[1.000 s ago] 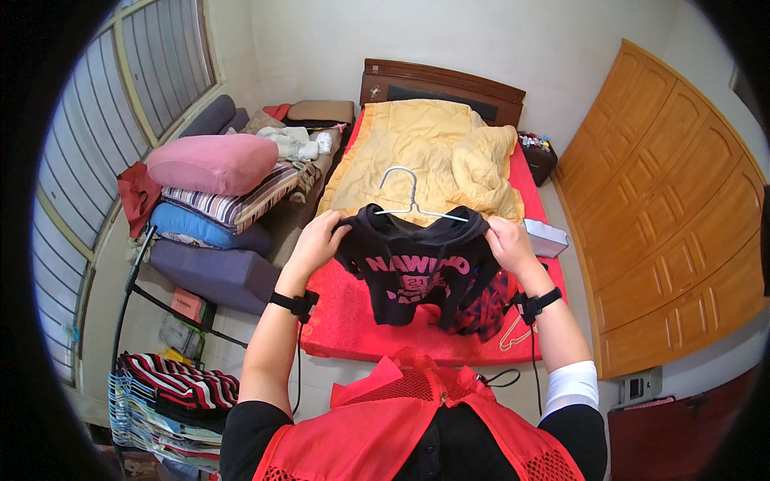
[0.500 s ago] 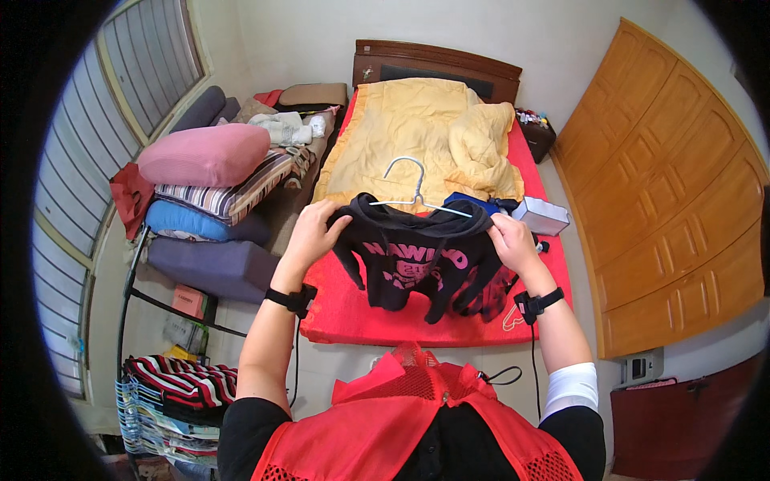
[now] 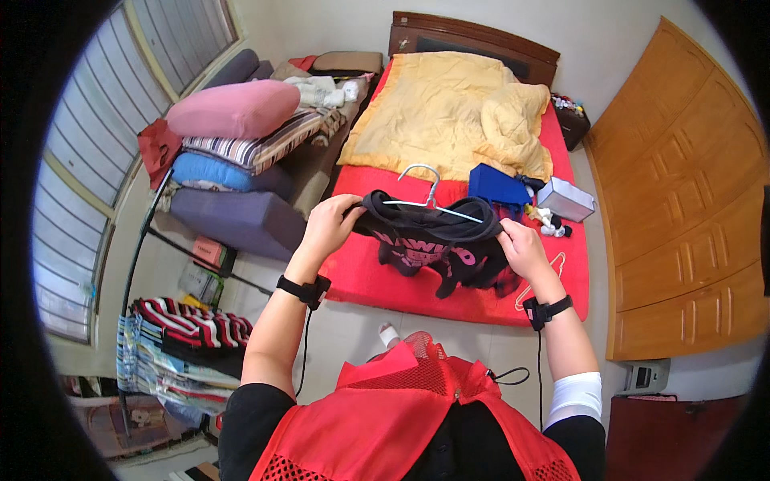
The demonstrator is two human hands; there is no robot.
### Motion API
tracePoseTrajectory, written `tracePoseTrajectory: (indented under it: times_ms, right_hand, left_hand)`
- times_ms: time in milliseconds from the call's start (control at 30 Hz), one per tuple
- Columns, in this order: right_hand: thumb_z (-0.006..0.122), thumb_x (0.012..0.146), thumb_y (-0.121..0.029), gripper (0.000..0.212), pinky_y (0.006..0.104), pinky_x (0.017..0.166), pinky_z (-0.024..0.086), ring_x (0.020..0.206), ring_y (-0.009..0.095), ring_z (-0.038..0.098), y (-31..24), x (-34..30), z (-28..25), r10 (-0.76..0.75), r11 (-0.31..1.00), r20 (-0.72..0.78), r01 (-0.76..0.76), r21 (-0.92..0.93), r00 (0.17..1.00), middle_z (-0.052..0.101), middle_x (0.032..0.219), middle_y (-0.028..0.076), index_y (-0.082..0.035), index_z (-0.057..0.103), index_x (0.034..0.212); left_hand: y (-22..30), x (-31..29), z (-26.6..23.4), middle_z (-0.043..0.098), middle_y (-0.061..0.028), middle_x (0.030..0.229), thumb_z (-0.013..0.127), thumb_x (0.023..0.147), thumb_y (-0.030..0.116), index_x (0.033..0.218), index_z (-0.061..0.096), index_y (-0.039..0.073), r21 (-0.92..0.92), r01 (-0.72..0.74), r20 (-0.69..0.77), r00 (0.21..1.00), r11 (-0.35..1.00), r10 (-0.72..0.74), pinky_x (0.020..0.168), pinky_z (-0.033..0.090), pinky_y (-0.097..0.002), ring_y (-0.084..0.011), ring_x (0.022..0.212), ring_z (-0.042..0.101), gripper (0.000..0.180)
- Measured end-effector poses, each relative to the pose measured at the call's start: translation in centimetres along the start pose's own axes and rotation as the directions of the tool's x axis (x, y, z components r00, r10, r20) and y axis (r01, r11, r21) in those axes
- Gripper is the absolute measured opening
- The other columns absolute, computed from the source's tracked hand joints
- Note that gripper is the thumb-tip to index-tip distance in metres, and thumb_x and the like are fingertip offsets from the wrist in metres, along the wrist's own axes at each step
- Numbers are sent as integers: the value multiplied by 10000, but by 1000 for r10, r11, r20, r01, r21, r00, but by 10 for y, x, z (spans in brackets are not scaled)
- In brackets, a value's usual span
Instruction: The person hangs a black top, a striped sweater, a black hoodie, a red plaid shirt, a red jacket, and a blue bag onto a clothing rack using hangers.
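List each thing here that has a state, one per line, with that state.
Black garment: bunched, held up over the bed by both hands.
White hanger: partly inside the garment, hook sticking out.
Left hand: gripping the garment.
Right hand: gripping the garment.
Yellow quilt: rumpled.
Wooden wardrobe: doors closed.

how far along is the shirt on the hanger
Partly done. The white wire hanger already sits inside the neck of the black printed shirt, its hook poking out the top. In hand: the left hand and right hand each grip a shoulder, stretching the fabric over the hanger ends. Left: the body hangs bunched above the red bedsheet, and the shirt is not yet hung anywhere.
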State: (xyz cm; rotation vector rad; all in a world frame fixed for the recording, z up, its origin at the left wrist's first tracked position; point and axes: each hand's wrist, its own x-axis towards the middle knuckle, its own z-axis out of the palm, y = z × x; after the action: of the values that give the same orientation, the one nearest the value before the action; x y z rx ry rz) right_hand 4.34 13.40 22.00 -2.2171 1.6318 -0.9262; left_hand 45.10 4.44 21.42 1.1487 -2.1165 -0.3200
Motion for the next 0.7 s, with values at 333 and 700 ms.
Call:
tracePoseTrajectory:
  times_ms: [333,700]
  right_hand:
    - [623,950,-150,121,496,694,518,848,451,651,-48,-112,8,-48,994,259,22,104,965,645,859,246,-34,592,968]
    - [629,960,-175,154,494,690,517,834,452,648,-85,-136,37,-175,962,437,59,267,882,646,847,248,-24,608,975]
  left_hand:
    - [54,-157,-22,726,-179,968,711,897,183,1022,729,25,12,160,96,982,987,-160,795,553,-436,-379,919,699,202]
    - [78,-242,-71,725,-199,943,724,886,182,1011,737,5,-1,341,170,926,940,-336,764,543,-439,-403,891,688,217]
